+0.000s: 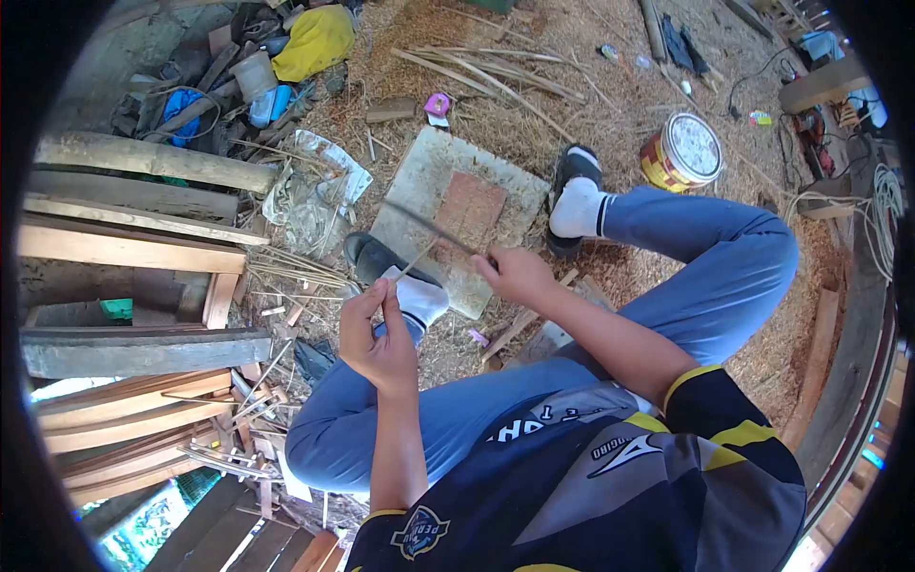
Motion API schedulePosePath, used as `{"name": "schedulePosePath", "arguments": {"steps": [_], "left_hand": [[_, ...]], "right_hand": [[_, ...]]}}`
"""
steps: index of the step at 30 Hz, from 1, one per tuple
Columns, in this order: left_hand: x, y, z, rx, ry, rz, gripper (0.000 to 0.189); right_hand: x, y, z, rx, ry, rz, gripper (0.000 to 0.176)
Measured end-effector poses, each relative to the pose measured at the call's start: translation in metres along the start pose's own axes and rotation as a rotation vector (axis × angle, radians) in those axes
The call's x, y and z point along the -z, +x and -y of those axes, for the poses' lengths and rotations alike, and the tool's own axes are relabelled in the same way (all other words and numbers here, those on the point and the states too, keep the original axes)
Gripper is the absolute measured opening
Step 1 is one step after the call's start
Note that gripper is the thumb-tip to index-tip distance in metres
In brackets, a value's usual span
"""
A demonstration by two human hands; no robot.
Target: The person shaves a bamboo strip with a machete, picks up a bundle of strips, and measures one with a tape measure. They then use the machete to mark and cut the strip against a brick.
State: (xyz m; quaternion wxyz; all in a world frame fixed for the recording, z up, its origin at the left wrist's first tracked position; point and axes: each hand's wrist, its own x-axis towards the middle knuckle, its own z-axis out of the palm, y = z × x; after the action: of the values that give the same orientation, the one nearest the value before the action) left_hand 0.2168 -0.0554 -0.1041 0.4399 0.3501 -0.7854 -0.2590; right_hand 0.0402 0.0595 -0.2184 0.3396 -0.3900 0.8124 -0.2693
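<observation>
My left hand (375, 334) pinches a thin pale wooden stick (416, 260) between thumb and fingertips, its far end slanting up to the right. In my right hand (518, 277) is a long, narrow, dark knife (427, 224), the fingers wrapped round its handle. The blade points to the upper left and overlaps the stick's far end in this view. Both hands are above my bent legs, in front of a worn grey slab (400, 181) on the ground. A reddish-brown flat piece (474, 205) lies on that slab.
Shavings cover the ground, with long thin strips (496, 71) at the back. A paint bucket (681, 153) stands beyond my right knee. Stacked timber (143, 248) rises on the left, near a yellow cloth (315, 43). Coiled cable (886, 214) hangs at the right.
</observation>
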Motion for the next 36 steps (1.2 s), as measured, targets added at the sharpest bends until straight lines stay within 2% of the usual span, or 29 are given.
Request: {"name": "schedulePosePath", "arguments": {"steps": [3, 5, 6, 7, 10, 16, 21, 23, 26, 27, 29, 33, 36], "left_hand": [[0.003, 0.004, 0.009, 0.011, -0.035, -0.016, 0.013], [0.010, 0.013, 0.011, 0.165, -0.163, -0.101, 0.012], [0.016, 0.013, 0.014, 0.248, -0.228, -0.150, 0.012], [0.024, 0.017, 0.024, 0.220, -0.247, -0.204, 0.013], [0.052, 0.028, 0.047, 0.373, -0.358, -0.379, 0.011], [0.106, 0.040, 0.073, 0.403, -0.463, -0.662, 0.010], [0.122, 0.034, 0.096, 0.483, -0.577, -0.755, 0.013], [0.124, 0.030, 0.106, 0.507, -0.609, -0.734, 0.013], [0.123, 0.030, 0.109, 0.542, -0.640, -0.722, 0.010], [0.122, 0.031, 0.108, 0.559, -0.669, -0.720, 0.011], [0.120, 0.030, 0.111, 0.579, -0.737, -0.684, 0.011], [0.115, 0.031, 0.108, 0.650, -0.848, -0.672, 0.012], [0.113, 0.031, 0.106, 0.638, -0.904, -0.613, 0.008]], "right_hand": [[-0.012, 0.024, -0.040, -0.179, -0.092, -0.071, 0.054], [-0.021, 0.019, -0.044, -0.228, -0.093, -0.131, 0.054], [-0.021, 0.021, -0.043, -0.218, -0.122, -0.124, 0.054], [-0.022, 0.024, -0.041, -0.206, -0.155, -0.115, 0.053], [-0.029, 0.037, -0.046, -0.117, -0.301, -0.106, 0.048], [-0.041, 0.088, -0.060, 0.064, -0.477, -0.022, 0.040], [-0.051, 0.130, -0.090, 0.255, -0.349, -0.152, 0.039], [-0.036, 0.127, -0.069, 0.289, -0.390, -0.167, 0.035], [-0.012, 0.114, -0.029, 0.252, -0.012, -0.222, 0.021], [-0.003, 0.106, -0.013, 0.260, 0.122, -0.178, 0.025], [0.019, 0.077, 0.029, 0.398, 0.162, 0.008, 0.026], [0.033, 0.018, 0.070, 0.673, 0.125, 0.230, 0.027], [0.031, -0.010, 0.063, 0.523, 0.021, 0.322, 0.025]]}}
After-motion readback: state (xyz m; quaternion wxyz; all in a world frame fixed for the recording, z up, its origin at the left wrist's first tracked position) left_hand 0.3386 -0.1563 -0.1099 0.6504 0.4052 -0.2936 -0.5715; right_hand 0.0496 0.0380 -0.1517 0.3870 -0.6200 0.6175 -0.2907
